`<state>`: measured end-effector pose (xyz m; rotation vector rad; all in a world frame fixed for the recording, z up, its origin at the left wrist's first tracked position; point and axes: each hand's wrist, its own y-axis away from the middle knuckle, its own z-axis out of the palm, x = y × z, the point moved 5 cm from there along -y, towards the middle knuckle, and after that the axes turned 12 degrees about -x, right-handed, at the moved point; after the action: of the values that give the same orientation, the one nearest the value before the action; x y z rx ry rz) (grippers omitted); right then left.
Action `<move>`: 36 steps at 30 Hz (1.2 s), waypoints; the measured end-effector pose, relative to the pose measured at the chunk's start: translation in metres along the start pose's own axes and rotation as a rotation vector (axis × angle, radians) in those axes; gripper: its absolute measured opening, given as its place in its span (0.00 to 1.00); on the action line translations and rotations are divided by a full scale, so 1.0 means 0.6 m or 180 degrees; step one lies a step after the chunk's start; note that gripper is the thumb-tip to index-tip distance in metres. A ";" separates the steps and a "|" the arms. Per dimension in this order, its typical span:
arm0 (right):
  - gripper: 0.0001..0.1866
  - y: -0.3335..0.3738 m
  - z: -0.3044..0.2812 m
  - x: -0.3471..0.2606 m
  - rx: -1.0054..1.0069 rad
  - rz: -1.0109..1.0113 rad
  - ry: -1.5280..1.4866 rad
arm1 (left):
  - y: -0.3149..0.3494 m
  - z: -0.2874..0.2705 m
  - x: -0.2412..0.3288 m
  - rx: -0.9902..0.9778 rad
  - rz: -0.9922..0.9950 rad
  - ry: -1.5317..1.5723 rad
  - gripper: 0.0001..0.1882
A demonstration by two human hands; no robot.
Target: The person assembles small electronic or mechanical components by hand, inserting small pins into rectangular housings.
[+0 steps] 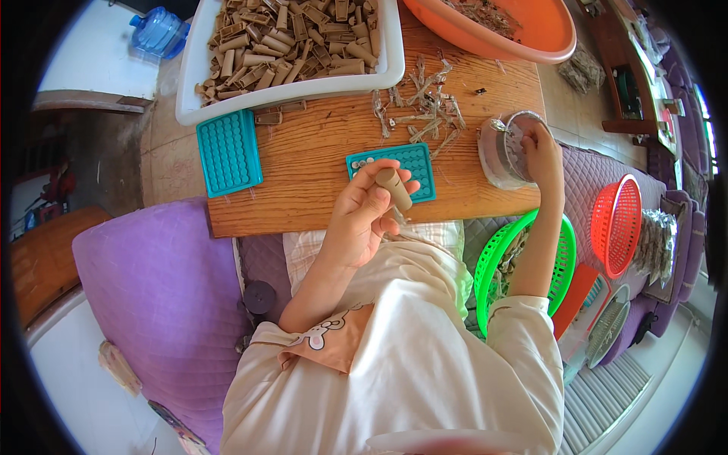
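Observation:
My left hand [355, 216] is closed around a tan plastic tube-shaped casing [394, 188], held tilted above the near edge of the table. Just beyond it lies a teal tray [412, 168] with rows of round pockets; a few small silver discs [362, 163] sit at its left end. On the right, my right hand [541, 158] reaches into a clear round tub [494, 163], fingers bent and pressed together inside the rim. What those fingers pinch, if anything, is too small to make out.
A white bin [292, 95] heaped with tan casings stands at the far left, beside a second teal tray [227, 154]. Thin metal-and-wire pieces [428, 102] lie mid-table. An orange basin [497, 42] is far right. Green [565, 258] and red [618, 224] baskets stand beside me.

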<state>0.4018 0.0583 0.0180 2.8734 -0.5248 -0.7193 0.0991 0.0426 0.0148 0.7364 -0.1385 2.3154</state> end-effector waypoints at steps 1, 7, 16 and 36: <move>0.05 0.002 -0.001 0.002 -0.0002 0.0088 -0.0306 | 0.000 -0.001 -0.002 0.0003 -0.0044 0.0181 0.18; 0.07 -0.017 0.016 -0.002 0.0143 -0.0677 0.0412 | 0.002 -0.011 -0.014 0.0014 -0.0274 0.0869 0.19; 0.07 -0.021 0.010 0.012 0.0020 -0.0416 0.0214 | 0.006 -0.010 -0.011 0.0047 -0.0232 0.1378 0.19; 0.12 0.168 0.019 -0.287 -0.0132 -0.2526 -0.1180 | 0.020 0.011 -0.008 -0.0200 -0.0624 -0.0286 0.19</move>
<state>0.2239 0.0267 0.1035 2.8622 0.6509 -1.3447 0.0974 0.0287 0.0186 0.7865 -0.1711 2.0843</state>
